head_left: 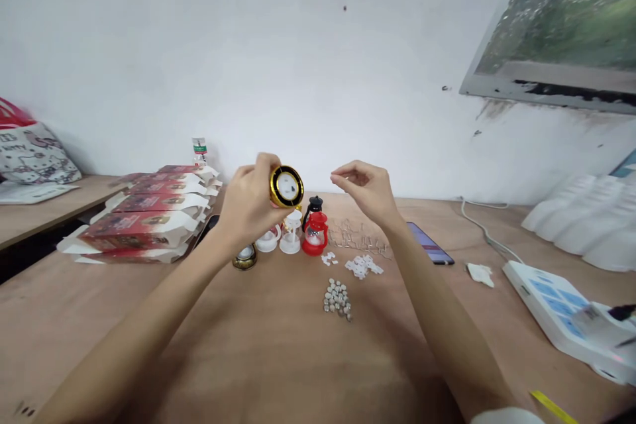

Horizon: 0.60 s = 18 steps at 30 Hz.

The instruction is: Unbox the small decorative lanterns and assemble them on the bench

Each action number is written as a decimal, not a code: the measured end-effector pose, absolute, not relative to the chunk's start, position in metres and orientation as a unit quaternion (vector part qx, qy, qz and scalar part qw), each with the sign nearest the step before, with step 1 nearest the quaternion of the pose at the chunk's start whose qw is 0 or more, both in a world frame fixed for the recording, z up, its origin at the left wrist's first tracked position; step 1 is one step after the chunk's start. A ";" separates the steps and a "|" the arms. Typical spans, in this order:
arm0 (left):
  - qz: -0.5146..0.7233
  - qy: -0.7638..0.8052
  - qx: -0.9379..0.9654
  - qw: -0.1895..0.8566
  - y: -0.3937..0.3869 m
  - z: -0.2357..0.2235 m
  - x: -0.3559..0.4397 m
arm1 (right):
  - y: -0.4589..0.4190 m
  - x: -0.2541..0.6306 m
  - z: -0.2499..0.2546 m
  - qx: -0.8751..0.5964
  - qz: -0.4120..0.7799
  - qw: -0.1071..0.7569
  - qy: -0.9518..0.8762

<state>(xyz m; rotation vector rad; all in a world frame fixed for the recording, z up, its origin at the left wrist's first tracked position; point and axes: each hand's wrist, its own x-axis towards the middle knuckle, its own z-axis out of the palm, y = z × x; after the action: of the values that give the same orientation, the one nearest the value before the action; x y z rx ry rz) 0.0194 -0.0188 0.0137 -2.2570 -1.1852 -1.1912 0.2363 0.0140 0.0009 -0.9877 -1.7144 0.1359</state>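
Observation:
My left hand (pixel 252 195) is closed around a small gold-and-black lantern (pixel 287 187); its round base, with a white centre, faces me. To the right, my right hand (pixel 365 189) is raised with thumb and fingertips pinched together; whatever is between them is too small to make out. Beneath the hands stand a red lantern (pixel 315 235), a white lantern (pixel 291 235) and a black lantern (pixel 315 204). A dark gold round piece (pixel 245 257) lies left of them. Nearer me are silvery button-like discs (pixel 336 298) and small white plastic pieces (pixel 364 266).
Red-and-white cardboard boxes (pixel 149 222) are stacked at left. Bent wire pieces (pixel 355 236) lie behind the white pieces. At right are a phone (pixel 431 244), a crumpled tissue (pixel 479 274), a white power strip (pixel 556 311) and stacked white curved parts (pixel 586 218).

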 end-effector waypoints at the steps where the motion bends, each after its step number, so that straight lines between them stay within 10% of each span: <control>1: -0.401 -0.421 -0.797 0.165 -0.017 0.012 0.021 | 0.002 0.229 0.005 -0.374 0.044 0.547 -0.747; 18: -0.260 -0.399 -0.866 0.155 -0.018 0.001 0.032 | -0.030 0.211 0.010 -0.290 -0.096 0.385 -0.871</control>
<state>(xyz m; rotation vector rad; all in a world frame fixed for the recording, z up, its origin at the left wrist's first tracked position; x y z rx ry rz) 0.0316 -0.0184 0.0008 -2.4798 -1.1427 -0.7441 0.2106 -0.0298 0.0100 -0.7379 -2.2180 -0.2439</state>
